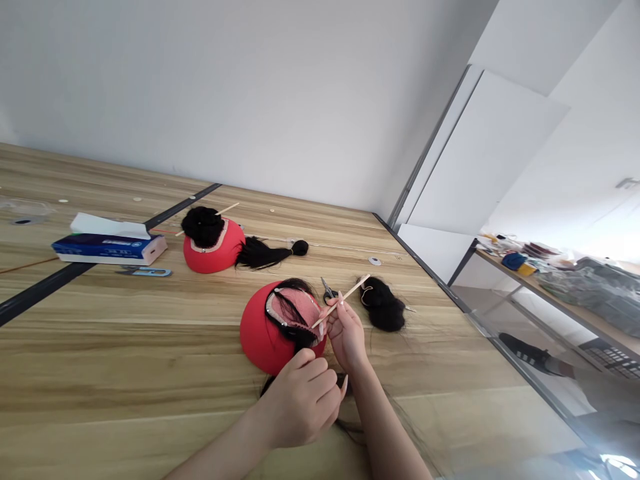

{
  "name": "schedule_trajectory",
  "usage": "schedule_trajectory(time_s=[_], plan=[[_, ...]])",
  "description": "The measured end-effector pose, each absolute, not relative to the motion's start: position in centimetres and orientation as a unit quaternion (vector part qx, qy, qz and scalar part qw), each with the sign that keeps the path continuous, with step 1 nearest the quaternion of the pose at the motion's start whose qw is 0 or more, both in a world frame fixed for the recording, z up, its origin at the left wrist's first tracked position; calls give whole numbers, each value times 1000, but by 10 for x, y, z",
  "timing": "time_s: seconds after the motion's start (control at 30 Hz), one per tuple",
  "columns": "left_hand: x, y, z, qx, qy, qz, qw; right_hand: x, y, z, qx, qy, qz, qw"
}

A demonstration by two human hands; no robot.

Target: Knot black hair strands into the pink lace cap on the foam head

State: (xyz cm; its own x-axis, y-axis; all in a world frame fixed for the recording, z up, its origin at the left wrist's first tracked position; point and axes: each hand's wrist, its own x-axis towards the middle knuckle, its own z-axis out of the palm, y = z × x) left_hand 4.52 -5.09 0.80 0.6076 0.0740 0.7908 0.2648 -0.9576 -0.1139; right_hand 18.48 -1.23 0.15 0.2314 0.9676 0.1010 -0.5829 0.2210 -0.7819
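Note:
A red dome-shaped head form (257, 328) stands before me with a pale pink net cap (303, 303) on it. Black hair (284, 313) rims the net, held by pins. My right hand (346, 333) pinches a thin wooden stick (350, 295), its lower end at the net's right edge. Just below the form, my left hand (306, 399) is closed in a fist around black hair, strands of which show behind and below it; the fingertips are partly hidden.
Small scissors (329, 291) and a black hair bundle (384, 305) lie beyond my right hand. Farther back sit a second red form (215, 252) with hair, a black ponytail (267, 253), a blue tissue box (107, 247) and a blue cutter (150, 272). A shoe (530, 355) shows at right.

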Motion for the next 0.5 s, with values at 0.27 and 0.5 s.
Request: schedule_trajectory(time_s=[0.27,0.5], plan=[[45,-51,9,-886,-104,-437,114,185,-11,1,-312,-285,553,719],[47,-53,10,-887,-99,-436,116,188,-8,-6,-321,-281,555,714]])
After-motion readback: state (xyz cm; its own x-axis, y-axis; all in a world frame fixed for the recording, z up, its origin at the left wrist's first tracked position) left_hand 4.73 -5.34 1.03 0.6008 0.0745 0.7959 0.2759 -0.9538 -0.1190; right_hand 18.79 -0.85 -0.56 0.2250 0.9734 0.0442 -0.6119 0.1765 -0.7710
